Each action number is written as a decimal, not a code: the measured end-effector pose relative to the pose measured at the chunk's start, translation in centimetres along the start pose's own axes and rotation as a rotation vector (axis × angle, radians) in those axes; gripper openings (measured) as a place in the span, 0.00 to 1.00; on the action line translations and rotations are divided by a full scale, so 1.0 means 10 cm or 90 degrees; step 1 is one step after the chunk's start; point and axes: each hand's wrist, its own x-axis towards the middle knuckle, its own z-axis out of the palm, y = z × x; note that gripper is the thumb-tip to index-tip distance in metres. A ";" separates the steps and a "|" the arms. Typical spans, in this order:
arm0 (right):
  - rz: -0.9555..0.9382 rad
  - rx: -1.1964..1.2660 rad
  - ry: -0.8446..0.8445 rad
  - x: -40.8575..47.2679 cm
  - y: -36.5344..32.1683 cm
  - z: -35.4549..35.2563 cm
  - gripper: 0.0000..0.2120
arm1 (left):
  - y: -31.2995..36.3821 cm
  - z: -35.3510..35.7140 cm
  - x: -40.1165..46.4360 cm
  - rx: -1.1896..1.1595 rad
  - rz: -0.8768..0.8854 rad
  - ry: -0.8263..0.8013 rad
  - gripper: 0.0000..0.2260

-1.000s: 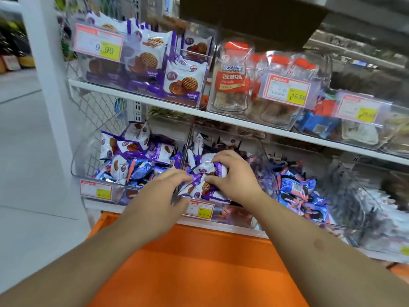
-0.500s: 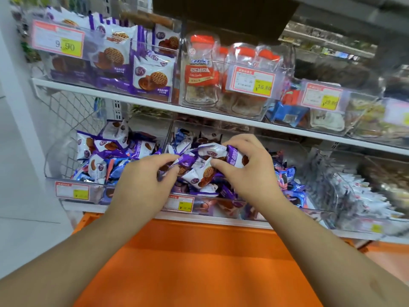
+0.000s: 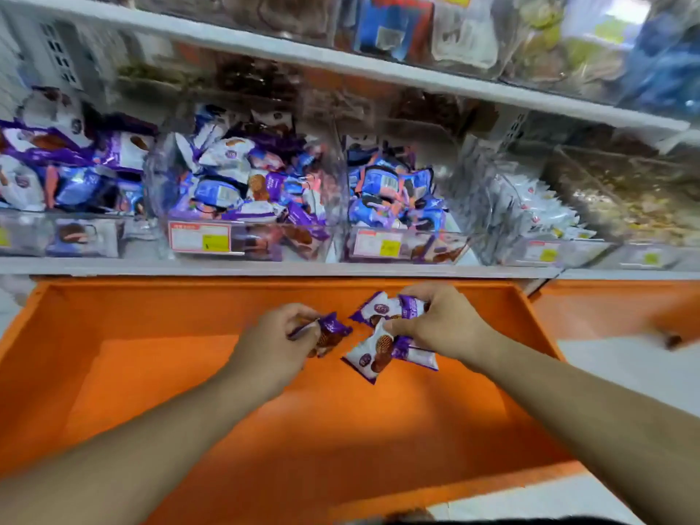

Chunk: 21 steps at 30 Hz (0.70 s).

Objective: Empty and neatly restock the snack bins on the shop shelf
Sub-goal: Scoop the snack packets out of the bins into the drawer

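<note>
My left hand [image 3: 278, 341] grips one purple-and-white waffle snack packet [image 3: 328, 332] above the orange surface. My right hand [image 3: 439, 323] holds a small bunch of the same snack packets [image 3: 378, 344], some hanging below its fingers. Both hands hover over the orange bin [image 3: 151, 373] below the shelf. Behind them, on the shelf, stands the clear snack bin [image 3: 250, 236] they came from, still holding several purple, white and blue packets and carrying a price tag [image 3: 199, 237] on its front.
Clear bins flank it: one to the left [image 3: 57, 229] with similar packets, one to the right [image 3: 397, 206] with blue packets, and further right a bin of white packets [image 3: 530, 210]. A white shelf board [image 3: 341, 66] runs overhead. White floor [image 3: 625, 373] lies at right.
Both hands have lifted packets out of the middle shelf bin and drawn them down and toward me over the orange bin. The camera has tilted downward.
</note>
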 end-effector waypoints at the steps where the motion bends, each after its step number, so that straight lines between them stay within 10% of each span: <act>1: 0.025 -0.013 0.000 0.06 0.22 0.05 0.21 | -0.11 0.17 0.06 0.003 -0.021 -0.006 0.06; 15: 0.181 -0.090 -0.079 1.13 2.34 0.64 0.08 | -1.20 2.09 1.42 -0.105 -0.309 -0.058 0.12; 21: 0.194 0.025 -0.060 1.27 2.54 0.49 0.27 | -1.20 2.17 1.54 -0.031 -0.289 -0.098 0.16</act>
